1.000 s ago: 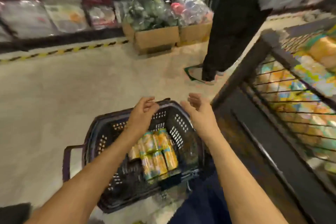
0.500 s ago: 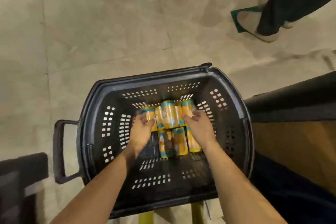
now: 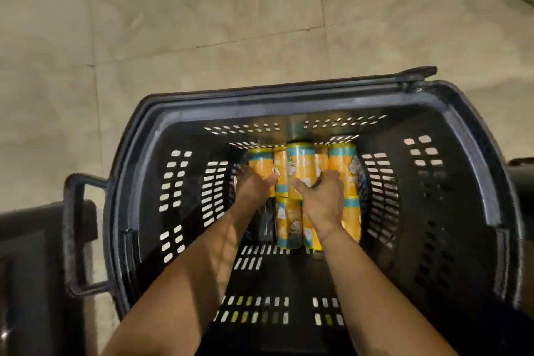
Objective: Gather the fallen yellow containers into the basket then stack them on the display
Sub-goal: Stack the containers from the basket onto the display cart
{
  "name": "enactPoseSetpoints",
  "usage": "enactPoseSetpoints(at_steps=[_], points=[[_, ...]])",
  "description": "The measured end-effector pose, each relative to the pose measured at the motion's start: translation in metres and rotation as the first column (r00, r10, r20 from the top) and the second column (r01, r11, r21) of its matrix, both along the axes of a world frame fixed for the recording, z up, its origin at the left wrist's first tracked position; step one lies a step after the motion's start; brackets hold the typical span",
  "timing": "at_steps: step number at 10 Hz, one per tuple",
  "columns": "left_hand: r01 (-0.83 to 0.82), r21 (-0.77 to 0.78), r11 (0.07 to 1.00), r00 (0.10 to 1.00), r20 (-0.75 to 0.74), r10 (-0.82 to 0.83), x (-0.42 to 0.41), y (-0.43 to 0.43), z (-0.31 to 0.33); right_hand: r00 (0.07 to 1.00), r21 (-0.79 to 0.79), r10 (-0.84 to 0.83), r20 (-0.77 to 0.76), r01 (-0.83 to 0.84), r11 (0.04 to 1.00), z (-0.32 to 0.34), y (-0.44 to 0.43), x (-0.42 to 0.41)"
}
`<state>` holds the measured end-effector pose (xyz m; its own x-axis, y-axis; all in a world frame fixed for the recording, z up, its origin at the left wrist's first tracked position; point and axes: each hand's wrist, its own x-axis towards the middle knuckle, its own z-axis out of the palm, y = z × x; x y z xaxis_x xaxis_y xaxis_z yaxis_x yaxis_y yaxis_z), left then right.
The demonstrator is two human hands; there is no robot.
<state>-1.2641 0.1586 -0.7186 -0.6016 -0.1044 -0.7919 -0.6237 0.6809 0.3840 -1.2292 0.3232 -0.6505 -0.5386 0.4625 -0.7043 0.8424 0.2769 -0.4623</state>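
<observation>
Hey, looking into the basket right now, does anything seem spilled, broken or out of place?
Nothing stands out. The yellow containers lie on their sides, packed side by side against the far wall of the black basket. The left hand and right hand rest on them. No spill or visible damage.

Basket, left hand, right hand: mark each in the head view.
basket (image 3: 271,97): head view, far rim.
left hand (image 3: 252,186): head view, back of the hand, on the containers.
right hand (image 3: 323,199): head view, back of the hand, on the containers.
</observation>
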Motion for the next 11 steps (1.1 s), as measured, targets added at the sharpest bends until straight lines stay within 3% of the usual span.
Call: enactPoseSetpoints(at_steps=[1,2,3,5,6,7,9,10,11], points=[[0.015,0.04,0.999,1.0,0.013,-0.015,-0.007,0.01,0.017,0.998,0.038,0.046,-0.032,-0.045,0.998,-0.009,-0.007,-0.003],[0.008,-0.075,0.997,0.999,0.033,-0.006,-0.006,-0.001,-0.02,0.996,0.034,0.085,-0.028,-0.084,0.996,-0.013,-0.013,-0.011],[0.016,-0.099,0.995,0.998,0.061,-0.01,0.0,-0.029,-0.102,0.999,-0.1,0.034,0.023,-0.031,0.994,-0.011,-0.011,-0.013],[-0.066,0.068,0.996,0.994,-0.08,0.071,-0.004,-0.016,0.007,0.982,-0.428,-0.188,0.026,0.181,0.885,0.047,0.027,-0.001],[-0.057,0.161,0.985,0.993,-0.098,0.073,-0.002,-0.004,0.063,0.979,-0.524,-0.203,-0.031,0.157,0.837,0.097,0.047,0.005],[-0.017,0.267,0.964,0.984,-0.166,0.063,0.0,0.008,0.133,0.962,-0.509,-0.223,-0.157,0.115,0.853,0.158,0.057,0.007],[0.171,0.486,0.857,0.918,-0.395,0.041,0.001,0.035,0.283,0.893,-0.281,-0.159,-0.421,0.039,0.959,0.3,0.076,0.053],[0.395,0.546,0.739,0.83,-0.556,-0.033,0.006,0.055,0.371,0.822,-0.128,-0.137,-0.553,0.079,0.989,0.386,0.099,0.1],[0.607,0.501,0.616,0.696,-0.71,-0.108,0.013,0.086,0.453,0.708,-0.049,-0.143,-0.691,0.152,0.987,0.466,0.119,0.154]])
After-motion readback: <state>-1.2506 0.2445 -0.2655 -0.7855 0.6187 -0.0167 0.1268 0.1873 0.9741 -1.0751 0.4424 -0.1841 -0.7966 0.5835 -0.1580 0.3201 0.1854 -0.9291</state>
